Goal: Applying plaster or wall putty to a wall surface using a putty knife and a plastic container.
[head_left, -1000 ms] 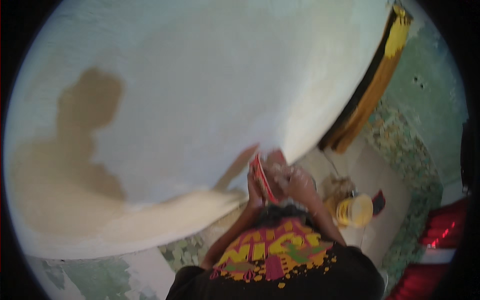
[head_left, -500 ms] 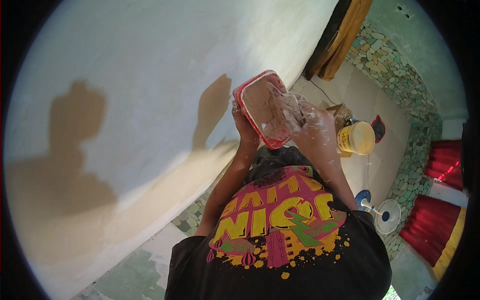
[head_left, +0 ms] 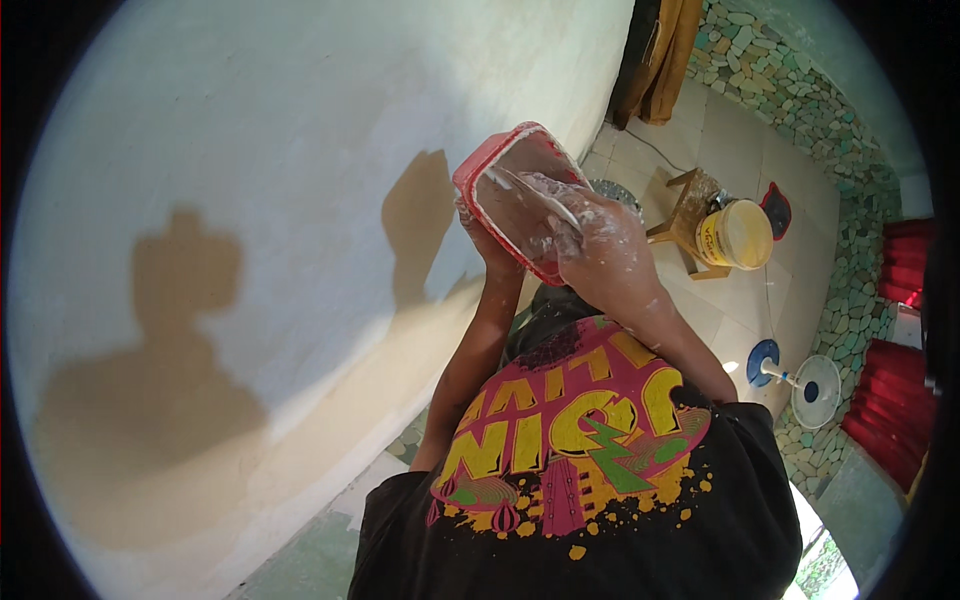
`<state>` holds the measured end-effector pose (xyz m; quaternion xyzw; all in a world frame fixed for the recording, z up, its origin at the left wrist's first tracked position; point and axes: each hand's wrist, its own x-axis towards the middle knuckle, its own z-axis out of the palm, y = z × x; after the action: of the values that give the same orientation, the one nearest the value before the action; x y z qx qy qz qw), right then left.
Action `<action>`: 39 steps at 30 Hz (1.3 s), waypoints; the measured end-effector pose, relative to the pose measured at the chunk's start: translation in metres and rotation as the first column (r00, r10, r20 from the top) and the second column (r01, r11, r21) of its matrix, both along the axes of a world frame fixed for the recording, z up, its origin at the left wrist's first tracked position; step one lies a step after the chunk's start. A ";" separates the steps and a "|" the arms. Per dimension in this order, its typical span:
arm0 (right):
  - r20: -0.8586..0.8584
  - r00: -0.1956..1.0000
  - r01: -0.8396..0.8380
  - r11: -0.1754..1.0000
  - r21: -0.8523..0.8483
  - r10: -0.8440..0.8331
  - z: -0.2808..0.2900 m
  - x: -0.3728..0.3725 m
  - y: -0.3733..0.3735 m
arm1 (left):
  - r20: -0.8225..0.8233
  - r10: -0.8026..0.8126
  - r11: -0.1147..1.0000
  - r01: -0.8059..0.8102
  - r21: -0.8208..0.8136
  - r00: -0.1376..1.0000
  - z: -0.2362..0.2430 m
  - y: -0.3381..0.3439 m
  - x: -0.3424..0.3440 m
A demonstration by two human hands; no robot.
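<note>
My left hand (head_left: 488,243) grips a red rectangular plastic tub (head_left: 478,160) from its left side and underneath, tilting it in front of my chest. Greyish-white wet putty coats the tub's inside and rim. Smeared with the same stuff, my right hand (head_left: 612,250) is closed round a putty knife (head_left: 545,195) at the tub's right side. Its thin, putty-covered edge lies across the tub's opening; the handle is hidden in my fingers.
A pale wall (head_left: 300,150) with my shadow rises close on the left. On the tiled floor at right are a wooden stool (head_left: 688,205), a yellow-and-white bucket (head_left: 738,235) and a fan (head_left: 815,390). A cord runs across the floor. Brown cloth (head_left: 675,60) hangs beyond the wall.
My right hand has shifted over the tub, and the putty knife's edge now shows across the opening. The tub is tilted somewhat differently. The whole view has swung slightly.
</note>
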<state>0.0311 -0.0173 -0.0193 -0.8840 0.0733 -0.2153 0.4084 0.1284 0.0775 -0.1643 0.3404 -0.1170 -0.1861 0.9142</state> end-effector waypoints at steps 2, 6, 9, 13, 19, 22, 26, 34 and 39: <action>0.003 0.999 -0.038 0.998 0.042 0.037 0.016 -0.002 -0.001 | 0.040 0.238 0.956 -0.242 0.164 0.970 -0.014 0.002 0.007; -0.054 0.995 -0.076 0.995 0.059 0.079 0.011 0.007 -0.011 | 0.021 0.141 0.964 -0.142 0.225 0.990 -0.016 0.005 0.007; 0.017 0.997 -0.079 0.994 0.082 0.078 0.003 0.012 -0.017 | -0.430 0.280 0.856 -0.021 0.516 0.858 0.030 -0.026 0.009; -0.057 0.989 -0.127 0.976 0.176 0.139 0.010 0.018 -0.017 | 0.019 -0.011 0.981 0.007 0.196 1.000 0.028 0.008 0.003; -0.197 0.958 -0.128 0.927 0.351 0.207 0.017 0.021 -0.020 | 0.051 -0.064 0.972 0.050 0.231 0.997 0.032 0.018 0.010; -0.167 0.931 -0.214 0.858 0.468 0.323 0.012 0.023 -0.022 | 0.088 -0.019 0.945 -0.011 0.327 0.996 0.025 0.023 0.016; -0.284 0.918 -0.154 0.909 0.387 0.276 0.012 0.025 -0.021 | 0.065 -0.024 0.941 0.001 0.337 0.998 0.019 0.027 0.019; -0.248 0.856 -0.078 0.588 0.805 0.454 0.007 0.010 -0.088 | 0.027 -0.057 0.945 0.045 0.324 0.998 0.039 0.020 0.021; 0.319 0.856 -0.447 0.269 0.853 0.407 -0.045 0.009 -0.114 | 0.175 0.003 0.975 -0.042 0.220 0.985 0.039 0.021 0.005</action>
<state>0.0397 -0.1308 -0.0643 -0.4984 -0.0693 -0.0383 0.8633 0.1337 0.0990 -0.1255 0.4568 -0.1709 -0.1574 0.8587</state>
